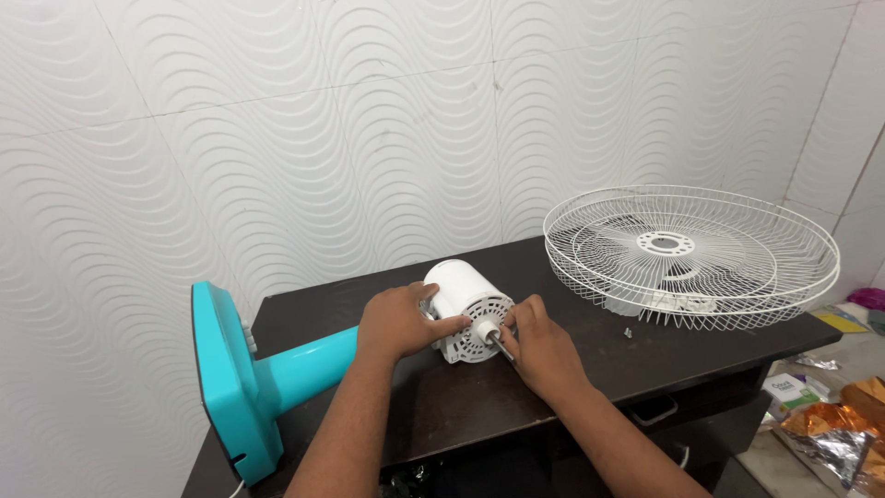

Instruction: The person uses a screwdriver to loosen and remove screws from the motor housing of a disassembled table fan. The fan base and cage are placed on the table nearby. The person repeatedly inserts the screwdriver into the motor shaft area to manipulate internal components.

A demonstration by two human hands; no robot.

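A white cylindrical plastic fan motor housing (464, 309) lies on its side near the middle of a dark brown wooden table (590, 355), its vented front face turned toward the person and a thin metal shaft (501, 345) sticking out of it. The left hand (398, 320) grasps the housing from the left, thumb laid across its front edge. The right hand (539, 346) sits just right of the shaft, fingertips pinched around the shaft's base. A turquoise plastic fan stand (247, 380) joins the housing from the left, its flat base hanging past the table's edge. Two stacked white wire fan guards (691, 256) rest on the table's far right, well apart from both hands.
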